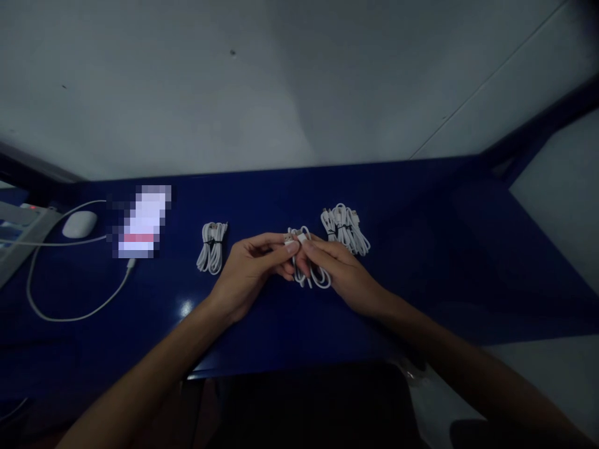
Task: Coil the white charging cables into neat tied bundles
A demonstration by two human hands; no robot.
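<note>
Both hands meet at the middle of the blue table around a coiled white USB cable (321,277). A USB plug is pinched between the thumb and fingers of my left hand (253,268). My right hand (346,271) grips the cable close by, with a white connector end under its thumb. The coil's loops hang below the fingers; part of it is hidden by the hands. To the left of my left hand lies a bundled white cable (212,248) with a dark tie. Behind my right hand sit several more tied white cables (345,227) in a pile.
On the left of the blue table (421,249) lies a lit, blurred phone (143,221) with a white cable (70,320) plugged in. A white rounded case (79,224) is beside it. A pale wall (281,93) rises behind the table; its front edge is near my forearms.
</note>
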